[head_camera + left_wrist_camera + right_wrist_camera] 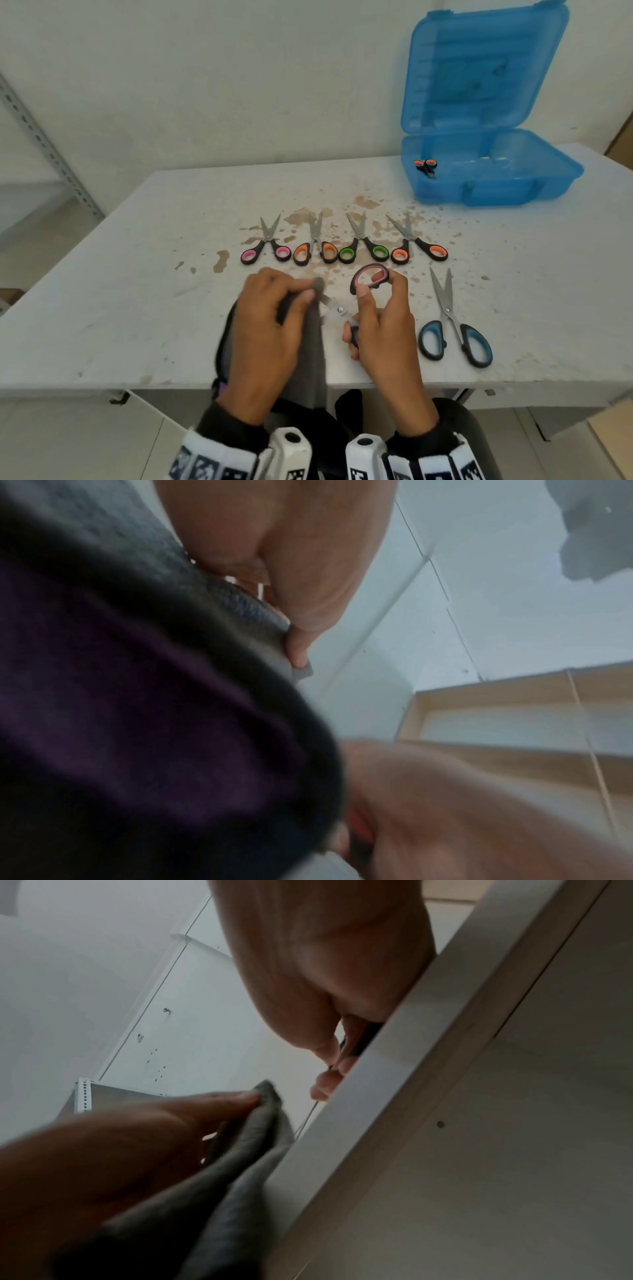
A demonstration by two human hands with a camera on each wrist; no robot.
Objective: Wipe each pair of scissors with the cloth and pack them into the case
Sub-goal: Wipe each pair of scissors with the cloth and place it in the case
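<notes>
Near edge of the stained white table point(137, 274). Left hand point(263, 329) has its fingers curled round a grey cloth point(310, 356), pinching a fold of it over the blade of the pink-handled scissors point(370, 279); the rest of the cloth hangs off the near table edge. Right hand point(383, 329) grips those scissors by the handles, thumb against the upper loop, blades open, pivot screw showing between the two hands.

Beyond the hands, a row of four scissors lies flat, tips pointing far: pink pair point(265, 246), orange pair point(315, 248), green pair point(364, 248), second orange pair point(419, 245). A larger blue pair point(454, 325) lies just right of the right hand.

Far right: open blue case point(561, 171), lid upright, one small orange-handled pair point(426, 166) in its left end.
</notes>
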